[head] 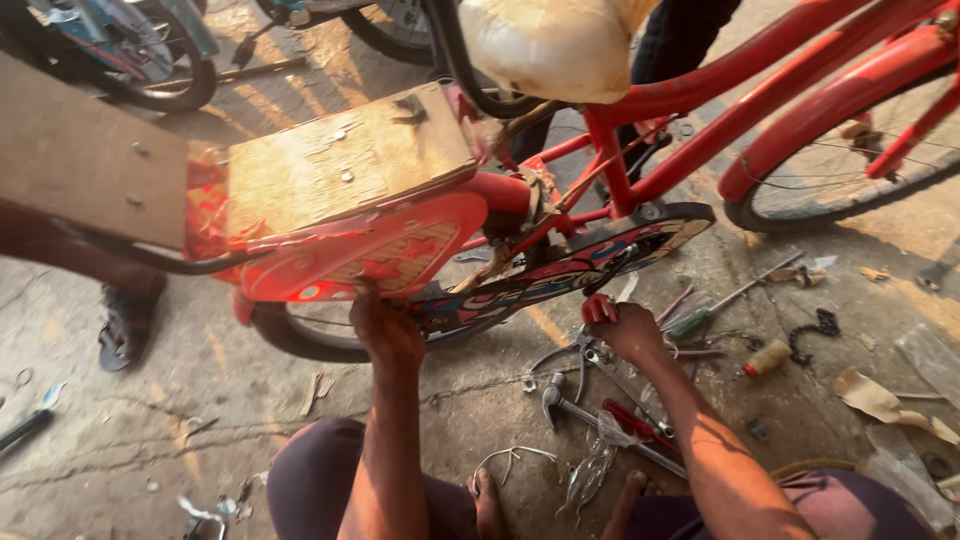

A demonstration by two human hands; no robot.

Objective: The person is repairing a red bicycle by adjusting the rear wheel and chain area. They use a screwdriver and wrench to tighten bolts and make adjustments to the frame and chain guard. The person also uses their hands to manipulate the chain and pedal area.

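Observation:
A red child's bicycle [640,170] stands in front of me, with a wooden rear carrier board [345,165] and a plastic-wrapped saddle [550,45]. My left hand [385,325] reaches up under the red rear mudguard [360,260], fingers against the rear wheel area behind the printed chain guard [560,275]. My right hand [622,328] is closed around a red-handled tool [600,308] near the chain guard's lower edge. My knees in dark purple trousers frame the bottom of the view.
Tools lie on the cracked concrete: a hammer [555,400], pliers [575,355], a green-handled screwdriver [700,315], a red-handled tool [635,425] and a black chain piece [812,335]. Someone's sandalled foot [128,325] stands at left. Another bicycle's wheel [150,60] is at the top left.

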